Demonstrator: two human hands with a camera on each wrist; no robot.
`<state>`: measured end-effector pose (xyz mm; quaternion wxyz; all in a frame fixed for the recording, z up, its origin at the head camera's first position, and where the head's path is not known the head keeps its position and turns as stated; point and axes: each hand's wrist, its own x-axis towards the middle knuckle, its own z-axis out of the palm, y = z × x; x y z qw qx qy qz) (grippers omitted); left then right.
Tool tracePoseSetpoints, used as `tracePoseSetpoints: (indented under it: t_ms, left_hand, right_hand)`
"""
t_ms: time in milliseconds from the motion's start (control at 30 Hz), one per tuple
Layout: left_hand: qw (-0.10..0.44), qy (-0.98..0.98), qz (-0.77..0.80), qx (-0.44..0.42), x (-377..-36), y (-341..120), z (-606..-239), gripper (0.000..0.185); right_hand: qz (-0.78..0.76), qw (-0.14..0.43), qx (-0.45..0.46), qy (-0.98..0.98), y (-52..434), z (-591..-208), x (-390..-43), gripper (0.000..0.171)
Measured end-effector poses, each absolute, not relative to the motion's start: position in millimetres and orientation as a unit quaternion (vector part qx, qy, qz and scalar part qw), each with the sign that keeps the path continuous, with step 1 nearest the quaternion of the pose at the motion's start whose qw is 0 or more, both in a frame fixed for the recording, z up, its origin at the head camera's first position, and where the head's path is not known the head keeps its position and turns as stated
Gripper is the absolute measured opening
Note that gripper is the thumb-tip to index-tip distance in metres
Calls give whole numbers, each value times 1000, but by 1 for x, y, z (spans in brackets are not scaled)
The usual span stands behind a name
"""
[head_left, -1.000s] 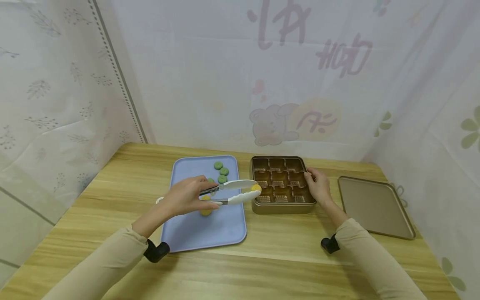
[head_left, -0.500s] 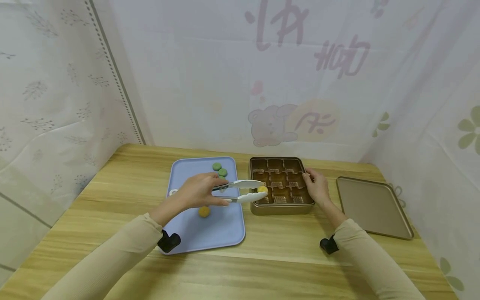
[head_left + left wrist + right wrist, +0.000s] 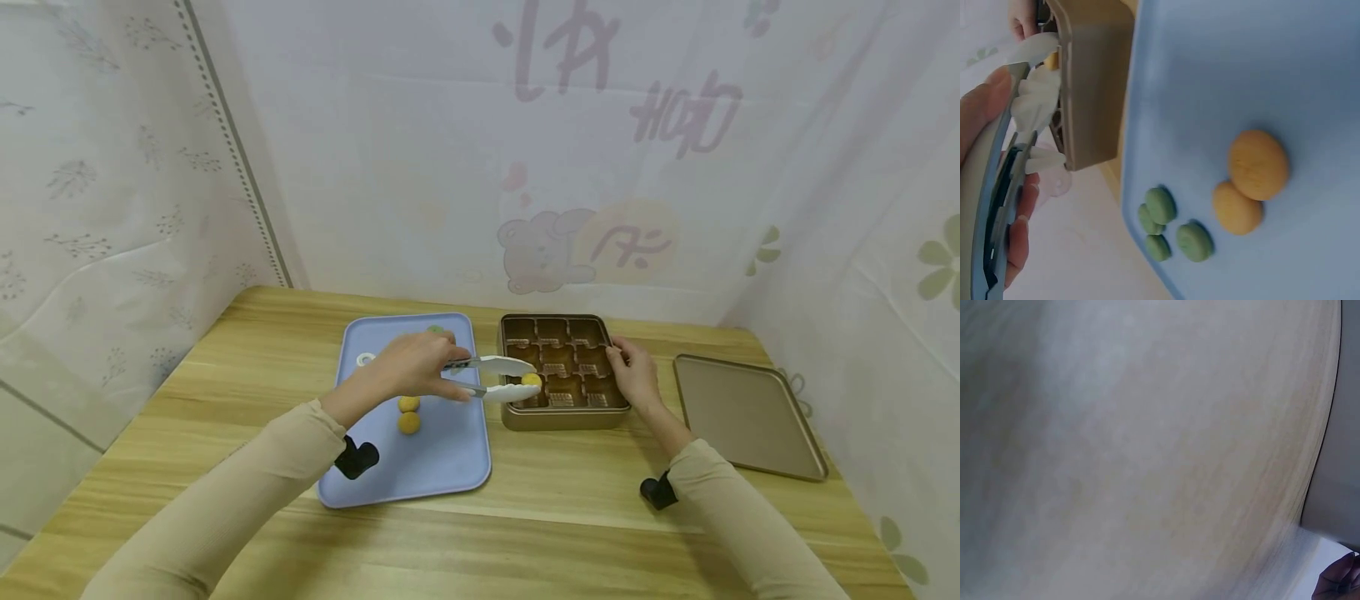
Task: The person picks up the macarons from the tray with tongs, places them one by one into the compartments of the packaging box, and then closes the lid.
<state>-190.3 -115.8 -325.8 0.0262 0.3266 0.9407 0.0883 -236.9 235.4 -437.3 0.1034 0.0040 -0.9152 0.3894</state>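
My left hand (image 3: pixel 416 367) grips white tongs (image 3: pixel 497 377) whose tips pinch a yellow cookie (image 3: pixel 531 380) over the front-left part of a gold box (image 3: pixel 564 413) with several compartments. In the left wrist view the tongs (image 3: pixel 1029 106) reach over the box wall (image 3: pixel 1091 81), and the yellow cookie (image 3: pixel 1052 60) shows at their tips. My right hand (image 3: pixel 633 372) holds the box's right rim. Two yellow cookies (image 3: pixel 408 413) and several green cookies (image 3: pixel 1169 228) lie on the blue tray (image 3: pixel 442 462).
A gold lid (image 3: pixel 746 417) lies flat at the right of the wooden table (image 3: pixel 525 533). Sheer curtains close in the back and both sides. The right wrist view shows only blurred table surface (image 3: pixel 1147 450) and a box edge.
My left hand has carried the tongs and yellow cookie rightward from the tray's edge to above the box's compartments. The right hand has stayed on the box rim.
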Motion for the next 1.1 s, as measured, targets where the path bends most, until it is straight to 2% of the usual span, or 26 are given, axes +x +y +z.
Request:
tracePoseSetpoints:
  t_ms: [233,467,833,1100]
  left_hand:
    - [33,943,54,327,-192,-103,-318,38]
    - [22,949,40,312,-187,-101,-319,50]
    - [46,951,25,305,-183,-92,-312,37]
    - [45,952,32,300,-181,-93,-317,42]
  right_hand:
    - [392,98,8,-914,235,-437,-235,36]
    - [390,95,8,-916,236,-435,-236,37]
    - [394,97,3,-914,236,-438,-236,35]
    - [394,95,2,-914,236,-436,-235,36]
